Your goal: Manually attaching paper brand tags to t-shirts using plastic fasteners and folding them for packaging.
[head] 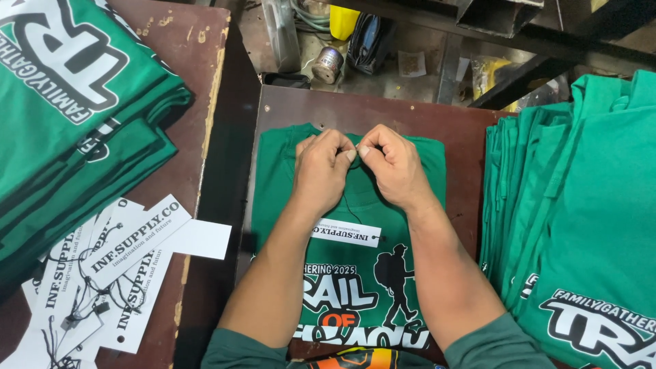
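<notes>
A green printed T-shirt (273, 184) lies flat on a small brown board (355, 109) in front of me, collar away from me. My left hand (321, 171) and my right hand (393, 167) meet at the collar, fingertips pinched together on a thin black string. The string runs down to a white rectangular hang tag (345, 232) resting on the shirt between my forearms. A hiker figure and large lettering are printed on the shirt's chest.
A stack of folded green shirts (75, 102) sits on the brown table at left, with a pile of white stringed hang tags (109, 273) below it. Another stack of green shirts (574, 219) fills the right. A thread spool (328, 63) and clutter lie beyond the board.
</notes>
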